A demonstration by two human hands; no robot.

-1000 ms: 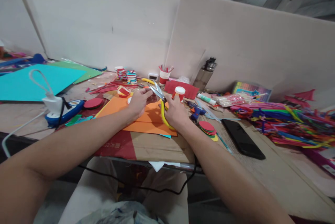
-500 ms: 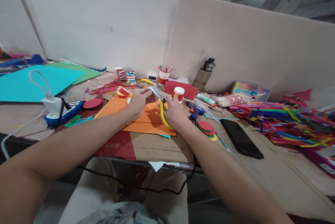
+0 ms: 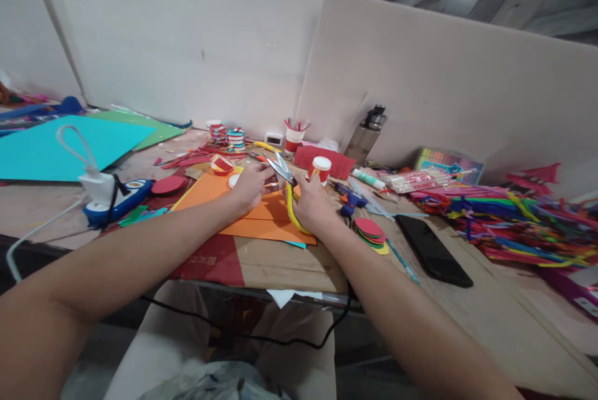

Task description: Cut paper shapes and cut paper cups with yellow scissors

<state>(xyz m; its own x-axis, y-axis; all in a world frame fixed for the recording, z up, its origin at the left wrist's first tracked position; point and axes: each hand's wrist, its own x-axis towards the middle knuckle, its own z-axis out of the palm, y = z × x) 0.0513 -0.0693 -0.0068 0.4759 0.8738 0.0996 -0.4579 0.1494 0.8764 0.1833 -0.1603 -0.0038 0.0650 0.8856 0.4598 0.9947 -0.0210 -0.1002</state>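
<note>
My right hand (image 3: 312, 204) grips yellow-handled scissors (image 3: 284, 180), their blades open and pointing up and left. My left hand (image 3: 250, 186) is closed in a pinch just left of the blades; what it holds is too small to make out. Both hands rest over orange paper sheets (image 3: 261, 216) lying on a cardboard-covered table (image 3: 271, 263). A small red and white glue pot (image 3: 319, 168) stands just behind my right hand.
A stack of red paper circles (image 3: 370, 230) and a black phone (image 3: 432, 250) lie to the right. Farther right is a pile of coloured pipe cleaners (image 3: 514, 222). A blue glue gun (image 3: 352, 200), a white charger (image 3: 100, 187), cyan paper (image 3: 56, 144) and a bottle (image 3: 367, 129) surround the work area.
My left hand has slid slightly down and right, closer to the scissor blades. The scissors stay in my right hand, almost in place.
</note>
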